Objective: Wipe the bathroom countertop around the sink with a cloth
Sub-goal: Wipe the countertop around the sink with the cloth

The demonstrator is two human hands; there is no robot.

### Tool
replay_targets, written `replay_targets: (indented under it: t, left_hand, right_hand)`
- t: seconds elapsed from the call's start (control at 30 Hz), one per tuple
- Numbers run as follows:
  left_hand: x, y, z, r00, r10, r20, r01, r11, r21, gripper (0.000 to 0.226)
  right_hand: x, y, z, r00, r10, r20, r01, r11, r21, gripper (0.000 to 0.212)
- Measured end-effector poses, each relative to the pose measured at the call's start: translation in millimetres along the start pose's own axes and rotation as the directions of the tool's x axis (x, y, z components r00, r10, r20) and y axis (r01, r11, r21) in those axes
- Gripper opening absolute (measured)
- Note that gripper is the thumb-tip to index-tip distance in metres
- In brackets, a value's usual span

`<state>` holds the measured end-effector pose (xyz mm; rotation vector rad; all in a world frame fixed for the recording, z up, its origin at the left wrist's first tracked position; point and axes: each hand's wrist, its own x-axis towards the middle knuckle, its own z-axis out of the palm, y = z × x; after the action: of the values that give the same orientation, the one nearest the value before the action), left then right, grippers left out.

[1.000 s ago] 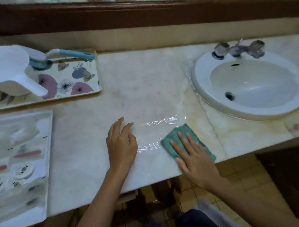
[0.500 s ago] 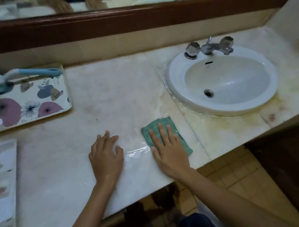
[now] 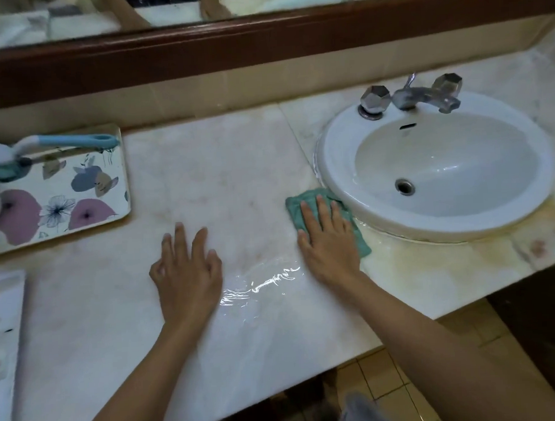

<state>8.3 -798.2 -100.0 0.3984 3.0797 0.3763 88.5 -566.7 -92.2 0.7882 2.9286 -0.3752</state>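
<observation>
A pale marble countertop (image 3: 223,168) runs across the view, with a white oval sink (image 3: 341,172) set in at the right. My right hand (image 3: 326,240) lies flat, fingers spread, pressing a green cloth (image 3: 296,208) onto the counter right against the sink's left rim. Part of the cloth sticks out past my fingers and at the right of my palm. My left hand (image 3: 186,271) rests flat on the counter to the left, fingers apart, holding nothing. A wet, shiny streak (image 3: 260,286) lies between the two hands.
A chrome tap with two knobs (image 3: 414,97) stands behind the sink. A floral tray (image 3: 88,193) with a blue-handled brush (image 3: 69,141) sits at the left. A white tray (image 3: 1,318) is at the far left edge. A mirror frame (image 3: 262,45) runs along the back.
My right hand has pushed the cloth away from the front edge and rightward up to the sink rim, leaving a wet streak behind. My left hand stays flat on the counter.
</observation>
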Motion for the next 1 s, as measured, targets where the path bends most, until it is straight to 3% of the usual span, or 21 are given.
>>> replay_targets:
  t: [0.1,0.23,0.3,0.43,0.63,0.77,0.87,0.93,1.0]
  left_hand:
    - [0,1,-1,1.000,-0.002,0.001,0.002,1.000,0.011,0.054]
    - [0,2,-2,1.000,-0.008,-0.008,0.009,1.000,0.019,0.055]
    - [0,2,-1,1.000,-0.017,-0.006,0.017,1.000,0.015,0.054]
    - [0,2,0,1.000,-0.025,-0.016,0.025,1.000,0.015,0.054]
    - [0,2,-2,1.000,-0.026,-0.002,0.026,1.000,0.015,0.053]
    - [-1,1,-3,0.999,-0.030,0.025,0.030,0.999,0.011,0.051]
    - [-1,1,-2,0.999,-0.020,0.029,0.020,1.000,0.005,0.047]
    - [-2,1,-3,1.000,-0.020,0.016,0.020,1.000,-0.010,0.047]
    - [-3,1,-3,1.000,-0.018,0.008,0.019,0.999,-0.029,0.046]
  right_hand:
    - [1,-30,8,0.998,-0.060,0.013,0.059,0.998,0.039,0.068]
    - [-72,-9,12,0.896,-0.442,0.043,0.443,0.897,-0.003,0.058]
    - [-87,28,6,0.850,-0.523,0.063,0.525,0.851,-0.030,0.058]
    - [-38,59,-8,0.925,-0.373,0.077,0.377,0.924,-0.060,0.060]
    - [39,-39,2,0.999,-0.036,0.037,0.034,0.998,0.052,0.058]
    - [-40,-74,25,0.965,-0.264,0.011,0.262,0.963,0.066,0.057]
    - [-109,-46,29,0.906,-0.422,0.034,0.422,0.906,0.017,0.055]
    - [-134,-1,21,0.887,-0.460,0.045,0.461,0.886,-0.045,0.055]
    - [-140,51,8,0.916,-0.400,0.031,0.401,0.909,-0.113,0.055]
